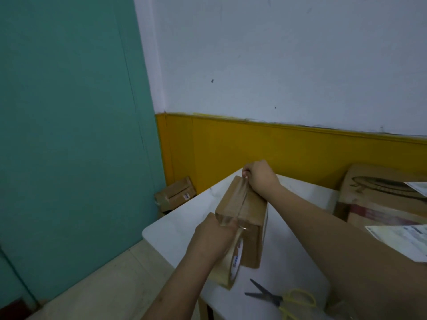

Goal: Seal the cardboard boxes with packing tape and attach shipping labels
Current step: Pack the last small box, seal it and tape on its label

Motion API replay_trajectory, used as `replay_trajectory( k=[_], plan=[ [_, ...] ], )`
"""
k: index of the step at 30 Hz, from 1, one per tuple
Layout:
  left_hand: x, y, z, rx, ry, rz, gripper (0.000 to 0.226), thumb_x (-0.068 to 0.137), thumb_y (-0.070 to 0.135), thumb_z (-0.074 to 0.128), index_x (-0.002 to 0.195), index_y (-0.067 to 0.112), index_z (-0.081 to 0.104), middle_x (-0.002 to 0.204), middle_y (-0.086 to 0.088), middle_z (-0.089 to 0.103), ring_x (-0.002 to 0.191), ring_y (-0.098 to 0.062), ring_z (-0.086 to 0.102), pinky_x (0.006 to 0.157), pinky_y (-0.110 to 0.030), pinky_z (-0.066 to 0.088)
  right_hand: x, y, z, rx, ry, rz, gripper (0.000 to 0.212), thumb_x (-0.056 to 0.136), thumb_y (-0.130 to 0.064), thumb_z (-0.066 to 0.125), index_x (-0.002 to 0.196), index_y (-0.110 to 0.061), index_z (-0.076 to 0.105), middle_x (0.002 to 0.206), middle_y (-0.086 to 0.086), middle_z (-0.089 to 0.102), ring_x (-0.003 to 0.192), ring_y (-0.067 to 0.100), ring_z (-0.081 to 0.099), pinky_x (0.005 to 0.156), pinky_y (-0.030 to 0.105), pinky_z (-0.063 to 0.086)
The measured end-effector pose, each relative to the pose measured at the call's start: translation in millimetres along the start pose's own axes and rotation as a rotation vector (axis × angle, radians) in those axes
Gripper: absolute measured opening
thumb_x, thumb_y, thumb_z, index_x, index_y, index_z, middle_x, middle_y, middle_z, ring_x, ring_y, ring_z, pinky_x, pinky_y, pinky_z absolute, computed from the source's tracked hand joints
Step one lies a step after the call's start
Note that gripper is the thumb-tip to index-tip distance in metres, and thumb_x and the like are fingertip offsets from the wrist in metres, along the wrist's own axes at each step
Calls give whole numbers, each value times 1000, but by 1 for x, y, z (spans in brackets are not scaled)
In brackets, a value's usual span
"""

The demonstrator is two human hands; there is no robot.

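From the head camera, the small cardboard box point(245, 211) lies on the white desk point(175, 229). The right hand point(258, 176) pinches the tape's free end at the box's far edge, anchoring it. The left hand point(215, 236), nearer, grips the packing tape roll point(233, 257), apparently drawing the strip point(241, 203) taut along the top seam. Yellow-handled scissors point(284, 299) lie behind the left grip, handy for cutting.

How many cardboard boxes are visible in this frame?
3. One small box on the white table, being taped by both hands; one large box at the table's right side; one box on the floor by the corner. Others may lie off-frame.
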State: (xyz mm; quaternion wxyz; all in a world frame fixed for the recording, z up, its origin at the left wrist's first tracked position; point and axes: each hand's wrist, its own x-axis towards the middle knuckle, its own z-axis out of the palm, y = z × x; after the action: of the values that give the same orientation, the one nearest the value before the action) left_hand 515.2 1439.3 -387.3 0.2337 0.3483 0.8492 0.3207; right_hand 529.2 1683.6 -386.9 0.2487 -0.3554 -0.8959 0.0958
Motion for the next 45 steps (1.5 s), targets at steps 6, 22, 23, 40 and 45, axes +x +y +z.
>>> replay_trajectory(
  k=[6,22,23,40,45],
  plan=[
    [0,-2,3,16,7,1,57,104,52,39,148,16,40,149,-7,48,134,-26,49,106,-35,40,3,12,0,233,-51,189,18,96,-24,64,98,-7,71,95,9,69,87,25,63,83,41,54],
    [-13,-3,3,-556,-91,59,18,107,30,45,96,16,51,68,-9,62,35,-7,58,39,-21,51,-106,-38,-56,-331,-569,-249,85,91,-74,29,153,-15,31,158,9,31,139,30,37,113,43,33],
    [-15,-3,0,-590,-121,53,11,106,28,46,105,17,47,70,-11,64,37,-9,60,40,-21,51,-108,-36,-55,-355,-554,-267,84,93,-70,31,156,-15,22,161,11,24,143,30,31,114,43,31],
    [-15,-26,1,-735,-324,80,24,103,15,53,125,8,56,95,-23,75,75,-27,74,66,-31,60,-112,-30,-34,-394,-360,-312,62,102,-52,35,147,-9,38,144,18,47,130,34,46,105,46,39],
    [-22,1,-34,-810,-329,249,21,103,6,46,121,12,55,95,-28,73,78,-32,72,79,-39,59,-90,-30,-79,-129,-287,-350,39,103,-44,41,119,-16,63,91,4,66,80,20,55,63,33,33]
  ],
)
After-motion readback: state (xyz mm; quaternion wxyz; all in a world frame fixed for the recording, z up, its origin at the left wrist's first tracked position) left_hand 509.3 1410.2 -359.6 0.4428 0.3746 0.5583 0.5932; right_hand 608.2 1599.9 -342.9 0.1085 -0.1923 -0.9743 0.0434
